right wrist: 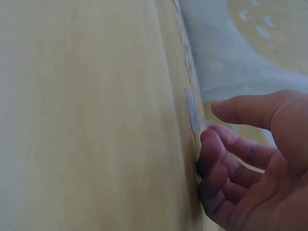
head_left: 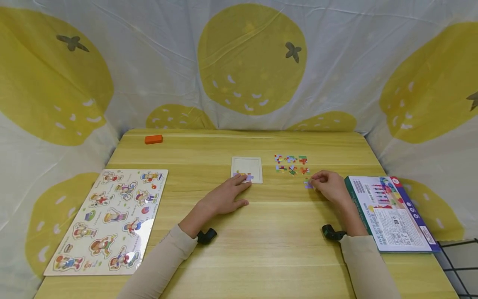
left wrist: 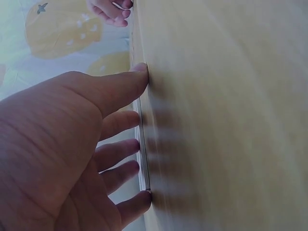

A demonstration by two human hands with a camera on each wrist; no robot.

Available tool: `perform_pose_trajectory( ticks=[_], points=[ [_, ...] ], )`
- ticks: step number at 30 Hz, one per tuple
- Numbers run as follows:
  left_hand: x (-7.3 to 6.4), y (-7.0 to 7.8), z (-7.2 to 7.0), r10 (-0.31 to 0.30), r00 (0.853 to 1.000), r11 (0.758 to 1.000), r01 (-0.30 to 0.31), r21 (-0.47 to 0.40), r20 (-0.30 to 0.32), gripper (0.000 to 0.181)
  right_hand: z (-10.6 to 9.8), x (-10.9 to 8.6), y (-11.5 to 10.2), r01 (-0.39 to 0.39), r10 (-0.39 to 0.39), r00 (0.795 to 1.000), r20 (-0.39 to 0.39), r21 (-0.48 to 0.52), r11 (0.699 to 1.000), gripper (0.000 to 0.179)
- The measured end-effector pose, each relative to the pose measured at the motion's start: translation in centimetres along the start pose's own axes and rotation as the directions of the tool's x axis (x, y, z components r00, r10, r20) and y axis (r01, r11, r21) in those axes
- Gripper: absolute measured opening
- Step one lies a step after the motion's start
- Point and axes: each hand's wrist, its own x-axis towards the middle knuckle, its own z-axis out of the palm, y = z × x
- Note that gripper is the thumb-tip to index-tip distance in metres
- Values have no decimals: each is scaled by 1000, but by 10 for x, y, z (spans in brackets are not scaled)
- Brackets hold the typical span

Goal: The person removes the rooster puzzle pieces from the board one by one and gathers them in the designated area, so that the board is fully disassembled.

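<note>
Fingers spread, my left hand (head_left: pixel 225 196) rests its fingertips on the lower part of a small square puzzle tray (head_left: pixel 247 166). Some joined purple and orange jigsaw pieces (head_left: pixel 250 176) lie along the tray's bottom edge, partly hidden by those fingers. On the right, my right hand (head_left: pixel 328 185) is beside a purple jigsaw piece (head_left: pixel 308 184) lying on the table. In the right wrist view, the thumb (right wrist: pixel 240 109) and index finger stand apart at that piece (right wrist: pixel 192 109), while the other fingers curl inward. Whether a fingertip touches it is hard to tell.
Several loose jigsaw pieces (head_left: pixel 292 169) form two rows right of the tray. A large picture board (head_left: pixel 115 216) lies at left, and an orange block (head_left: pixel 153 139) at the back left. A flat printed box (head_left: pixel 396 220) sits beside my right forearm. Patterned cloth (head_left: pixel 252 58) hangs behind the wooden table.
</note>
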Motion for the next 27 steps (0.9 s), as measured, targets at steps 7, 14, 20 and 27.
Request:
perform_pose_trajectory(
  ticks=[7, 14, 20, 27],
  points=[
    [-2, 0, 1, 12, 1000, 999, -10, 48, -24, 68, 2, 2, -15, 55, -55, 998, 2, 34, 998, 31],
    [-10, -4, 0, -5, 1000, 998, 7, 57, -28, 71, 11, 8, -36, 109, -115, 993, 27, 154, 982, 29],
    [-16, -11, -2, -33, 999, 999, 35, 32, -35, 68, 26, 15, -52, 112, -132, 988, 75, 223, 968, 31],
    [-18, -10, -4, -47, 999, 998, 48, 49, -23, 66, 47, 25, -72, 145, -174, 979, 109, 236, 961, 34]
  ],
)
